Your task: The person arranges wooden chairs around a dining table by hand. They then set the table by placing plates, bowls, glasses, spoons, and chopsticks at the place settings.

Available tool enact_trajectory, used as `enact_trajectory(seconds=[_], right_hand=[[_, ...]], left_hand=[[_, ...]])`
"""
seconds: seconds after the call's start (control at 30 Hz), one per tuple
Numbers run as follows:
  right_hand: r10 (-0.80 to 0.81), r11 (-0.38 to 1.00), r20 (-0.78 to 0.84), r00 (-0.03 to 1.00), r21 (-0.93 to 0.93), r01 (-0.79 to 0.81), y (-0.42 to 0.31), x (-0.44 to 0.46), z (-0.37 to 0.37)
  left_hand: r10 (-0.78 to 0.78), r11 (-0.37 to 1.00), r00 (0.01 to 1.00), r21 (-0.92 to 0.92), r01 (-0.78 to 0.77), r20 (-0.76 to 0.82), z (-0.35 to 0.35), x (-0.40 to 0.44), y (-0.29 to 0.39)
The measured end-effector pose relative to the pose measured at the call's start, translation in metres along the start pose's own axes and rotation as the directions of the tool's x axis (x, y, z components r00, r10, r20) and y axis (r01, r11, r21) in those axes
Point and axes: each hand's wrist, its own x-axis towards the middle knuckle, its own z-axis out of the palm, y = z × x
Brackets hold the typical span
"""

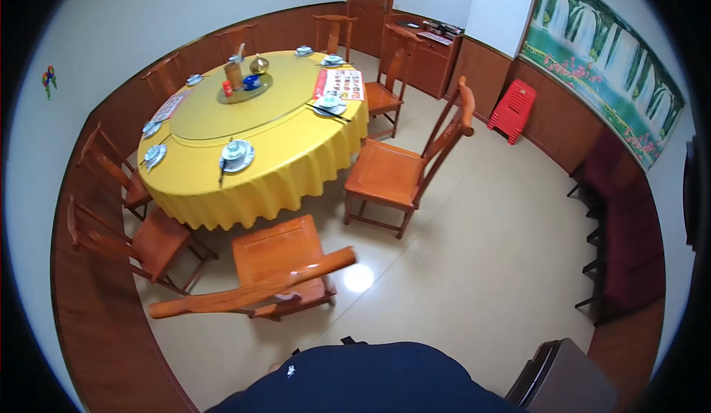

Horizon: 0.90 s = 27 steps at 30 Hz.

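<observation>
Neither my left hand nor my right hand shows; only my dark blue shirt [370, 376] fills the bottom edge. The nearest thing ahead of me is a wooden chair [278, 250], its curved top rail towards me. Beyond it stands a round table with a yellow tablecloth [289, 172] and a glass turntable [292, 105]. Around the table's rim are place settings, among them a covered bowl on a plate [236, 155] with chopsticks beside it. A brown container [233, 76], a blue bowl [252, 82] and a gold round pot [259, 65] stand at the centre.
Another wooden chair [389, 172] is turned aside at the table's right. Red stacked stools [512, 109] lean by the right wall, near a wooden cabinet [422, 61]. Dark red seats [626, 242] line the right wall. A brown and black object [566, 380] is close at my lower right.
</observation>
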Motion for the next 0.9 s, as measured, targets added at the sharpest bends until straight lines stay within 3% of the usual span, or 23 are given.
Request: enact_trajectory(seconds=[0.1,0.23,0.33,0.4,0.47,0.57,0.63,0.73,0.83,0.9], right_hand=[[0.186,0.974,-0.011,0.983,0.135,-0.183,0.071,0.008,-0.032],[0.159,0.937,-0.065,0.985,0.325,-0.129,0.143,0.043,-0.044],[0.174,0.844,-0.068,0.982,0.524,-0.113,0.138,0.058,-0.069],[0.247,0.663,-0.012,0.969,0.731,-0.160,0.077,0.042,-0.117],[0.226,0.654,0.115,0.967,0.718,-0.238,0.037,0.052,-0.149],[0.129,0.684,0.196,0.972,0.692,-0.230,-0.029,0.077,-0.205],[0.033,0.717,0.203,0.979,0.677,-0.165,-0.049,0.120,-0.238],[-0.047,0.756,0.206,0.977,0.647,-0.100,-0.077,0.204,-0.287],[-0.052,0.771,0.178,0.983,0.633,-0.074,-0.091,0.285,-0.352],[-0.032,0.772,0.142,0.989,0.632,-0.066,-0.092,0.331,-0.397]], left_hand=[[0.114,0.992,0.993,-0.056,-0.115,-0.022,0.020,0.020,0.102],[0.355,0.915,0.931,-0.173,-0.366,-0.088,0.025,-0.015,0.265],[0.504,0.837,0.859,-0.194,-0.511,-0.091,0.039,0.024,0.323],[0.469,0.871,0.882,-0.135,-0.471,-0.053,0.045,0.040,0.349],[0.423,0.903,0.906,-0.072,-0.423,-0.019,0.044,0.049,0.372],[0.319,0.915,0.946,0.241,-0.323,0.056,0.039,0.066,0.401],[0.302,0.937,0.953,0.182,-0.298,0.008,0.038,0.083,0.425],[0.197,0.938,0.980,0.287,-0.194,0.020,0.030,0.128,0.470],[0.330,0.901,0.944,0.303,-0.311,-0.012,0.020,0.175,0.527],[0.128,0.991,0.992,0.048,-0.127,-0.017,0.004,0.162,0.601]])
